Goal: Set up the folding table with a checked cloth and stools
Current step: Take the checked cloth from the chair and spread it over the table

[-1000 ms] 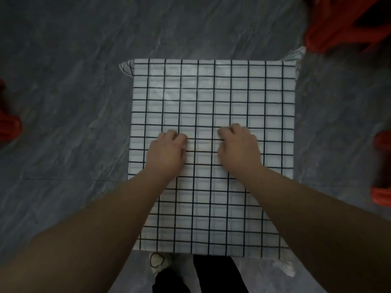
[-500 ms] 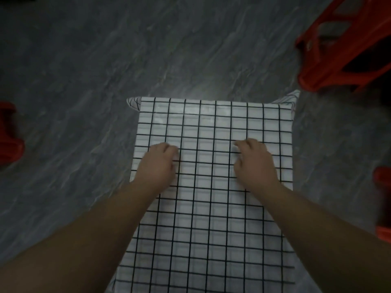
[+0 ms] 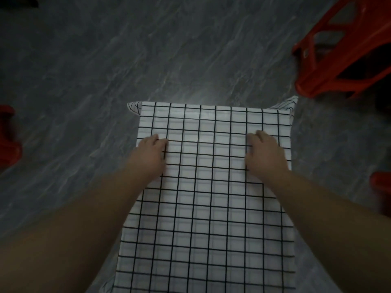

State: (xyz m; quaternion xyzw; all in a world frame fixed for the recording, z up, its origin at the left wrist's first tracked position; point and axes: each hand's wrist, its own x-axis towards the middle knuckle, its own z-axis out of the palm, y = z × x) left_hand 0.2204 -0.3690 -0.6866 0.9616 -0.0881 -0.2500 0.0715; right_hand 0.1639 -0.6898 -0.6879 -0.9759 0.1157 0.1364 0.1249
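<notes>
Both hands lie on the checked cloth (image 3: 211, 218), white with thin black lines, which is spread flat over the table (the table itself is hidden under it). The left hand (image 3: 148, 155) sits near the cloth's left edge and the right hand (image 3: 265, 154) near its right edge, well apart, with several squares of cloth between them. The left fingers (image 3: 157, 140) are bent at the knuckles with the tips down on the cloth, and the right fingers (image 3: 257, 136) are bent the same way. I cannot tell whether either set pinches a fold or only presses.

Beyond the fingertips the cloth runs on to the far edge, where two corners hang over, one on each side. Behind the wrists it reaches towards the person and out of view at the bottom.

Past the far edge lies the grey marbled floor (image 3: 148, 49). A red stool (image 3: 342, 60) stands beyond and outside the right fingers. Part of a second red stool (image 3: 8, 138) shows well outside the left fingers, and part of a third red stool (image 3: 380, 187) just outside the right wrist.
</notes>
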